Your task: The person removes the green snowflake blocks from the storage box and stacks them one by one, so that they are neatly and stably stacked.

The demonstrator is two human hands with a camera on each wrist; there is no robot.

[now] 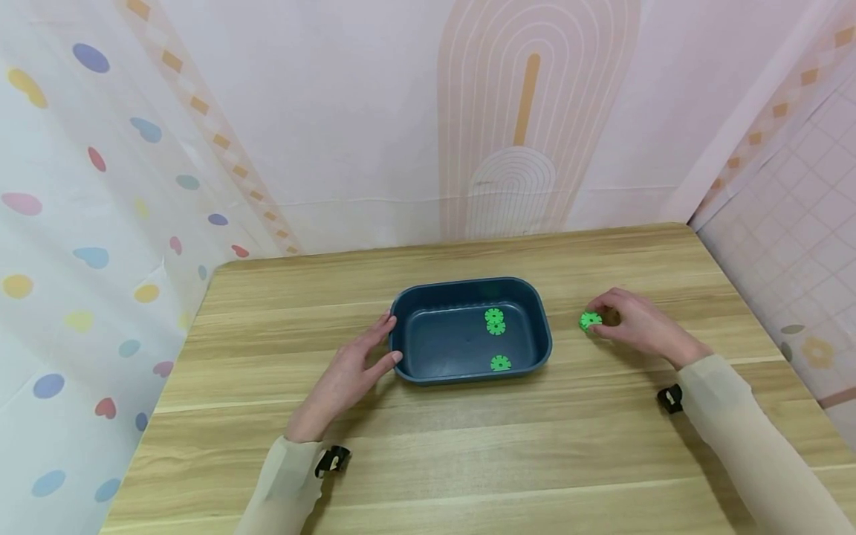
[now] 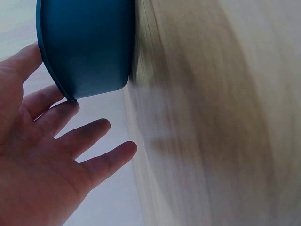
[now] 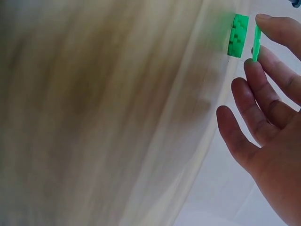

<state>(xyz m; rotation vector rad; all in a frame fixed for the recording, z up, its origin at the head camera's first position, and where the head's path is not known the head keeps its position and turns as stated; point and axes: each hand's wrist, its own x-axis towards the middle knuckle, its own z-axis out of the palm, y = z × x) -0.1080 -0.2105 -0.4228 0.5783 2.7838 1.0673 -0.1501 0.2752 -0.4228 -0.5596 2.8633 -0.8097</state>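
Note:
A dark blue plastic basin [image 1: 468, 288] sits on the wooden table. My left hand [image 1: 348, 379] touches its left end, fingers spread and mostly straight; the left wrist view shows thumb and fingertips at the basin's rim [image 2: 41, 52]. Inside the basin lie two overlapping green notched discs [image 1: 495, 322] and another green disc [image 1: 500, 363] nearer the front. To the right of the basin, my right hand [image 1: 631, 321] pinches a single thin green notched disc [image 3: 257, 43] between thumb and fingertips. Just below that disc, a short stack of green notched discs [image 3: 238, 36] stands on the table.
The wooden table [image 1: 468, 461] reaches back to a patterned curtain [image 1: 374, 134], with more curtain at both sides. Each wrist carries a small black camera mount, the left one [image 1: 332, 461] and the right one [image 1: 670, 399].

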